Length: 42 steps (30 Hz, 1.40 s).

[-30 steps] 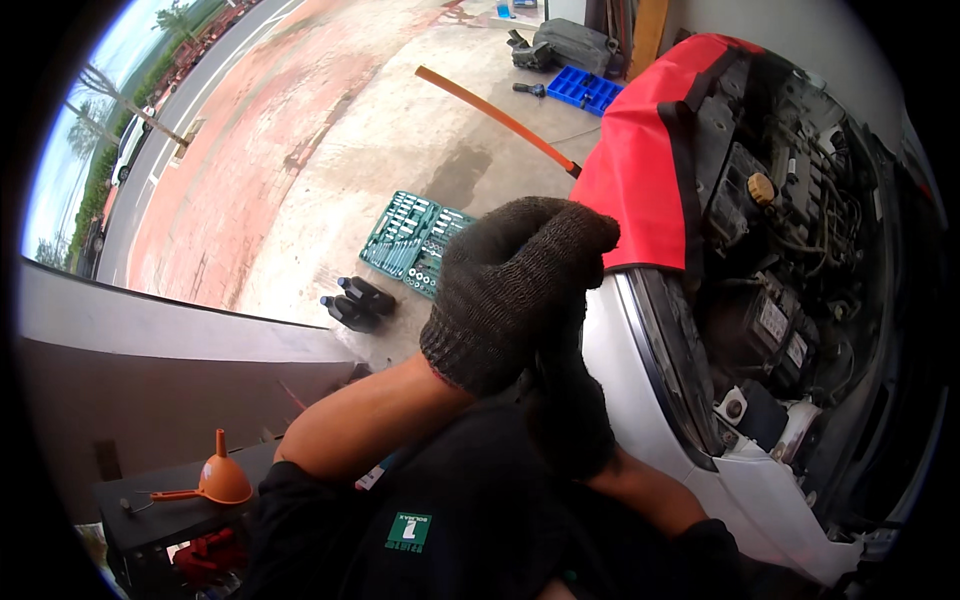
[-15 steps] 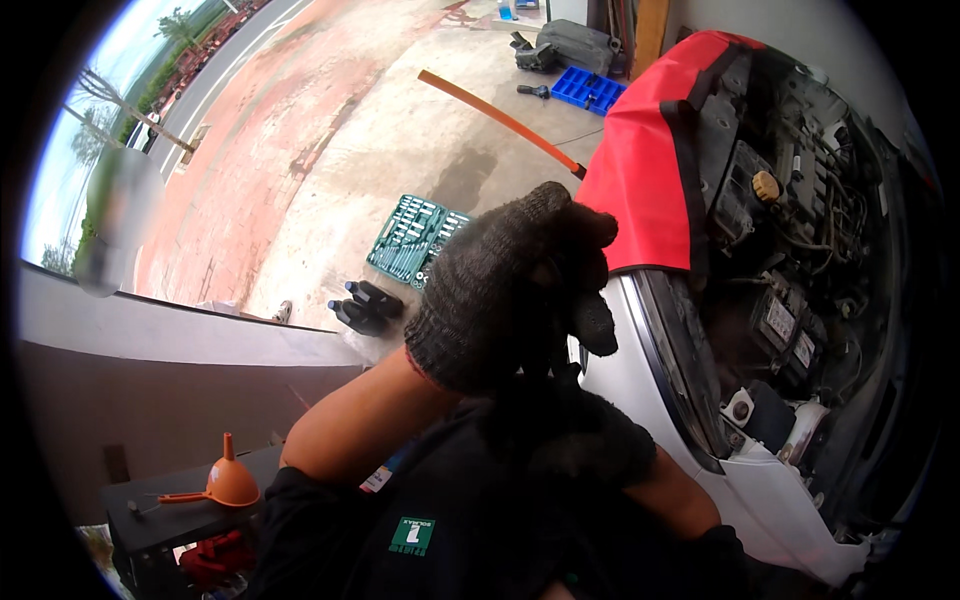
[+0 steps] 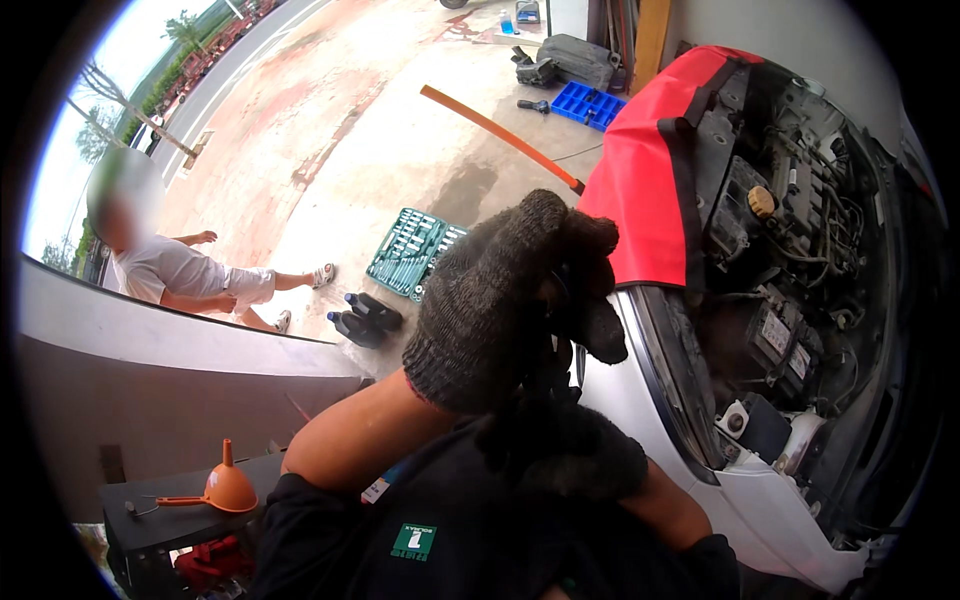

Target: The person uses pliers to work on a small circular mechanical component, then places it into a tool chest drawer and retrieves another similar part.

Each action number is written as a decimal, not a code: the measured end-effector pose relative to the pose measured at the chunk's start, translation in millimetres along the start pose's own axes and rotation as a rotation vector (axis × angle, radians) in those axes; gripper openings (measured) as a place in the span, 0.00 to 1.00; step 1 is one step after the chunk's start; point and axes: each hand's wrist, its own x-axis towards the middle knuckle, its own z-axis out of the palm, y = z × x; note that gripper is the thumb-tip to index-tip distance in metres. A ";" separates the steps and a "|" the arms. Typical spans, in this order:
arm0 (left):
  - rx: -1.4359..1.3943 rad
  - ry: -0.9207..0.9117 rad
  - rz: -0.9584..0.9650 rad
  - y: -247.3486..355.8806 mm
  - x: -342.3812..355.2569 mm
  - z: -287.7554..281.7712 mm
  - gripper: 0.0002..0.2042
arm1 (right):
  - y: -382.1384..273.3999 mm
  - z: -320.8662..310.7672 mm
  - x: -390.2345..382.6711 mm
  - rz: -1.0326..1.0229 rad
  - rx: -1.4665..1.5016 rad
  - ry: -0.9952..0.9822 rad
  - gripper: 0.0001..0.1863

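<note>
Directly left of the white car [image 3: 760,520], at its front wing, with the engine bay [image 3: 800,250] open and a red fender cover [image 3: 650,180] draped over the wing edge.

1. Step in hand, as judged: seating of the black knit glove [image 3: 455,365] on the left hand [image 3: 500,300]. No contact with any part of the car.

2. Left hand: raised in front of the car's wing, back of the hand toward the camera, fingers curled in and pressed together into a loose fist. Nothing visible between them. Forearm bare below the glove cuff.

3. Right hand [image 3: 565,455]: gloved as well, directly beneath the left fist and touching it at the wrist side, nearer the car's bumper. Fingers bunched, mostly hidden by the left hand; cannot tell whether pinching the cuff or merely resting against it.

4. Position of the glove: on the left hand itself, cuff just above the right hand, both between the camera and the car's wing.

5. Next move, as judged: calls for a firm hold on the cuff and a pull toward the elbow against spread fingers, until the knit sits flush at each fingertip. Keep loose knit out of the engine bay.

6. Well left of the car, on the concrete: a seated person [image 3: 180,275], a green socket tray [image 3: 412,250], dark bottles [image 3: 365,318]. Farther left and lower, an orange funnel [image 3: 228,488] on a dark bench.
</note>
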 end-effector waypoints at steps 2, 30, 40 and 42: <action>-0.028 0.008 -0.021 0.1 -1.4 1.4 0.11 | -9.0 9.8 -1.3 -0.001 -0.227 0.071 0.31; 0.148 -0.021 -0.079 3.7 -11.8 1.6 0.18 | 10.8 12.2 -12.1 -0.143 -0.327 0.341 0.28; 0.719 -0.208 0.113 4.8 0.1 -23.8 0.14 | -26.8 30.4 -20.1 0.081 -0.325 0.193 0.27; 0.727 -0.168 0.152 -0.7 3.1 -25.2 0.13 | -27.3 32.9 -18.5 0.092 -0.299 0.180 0.27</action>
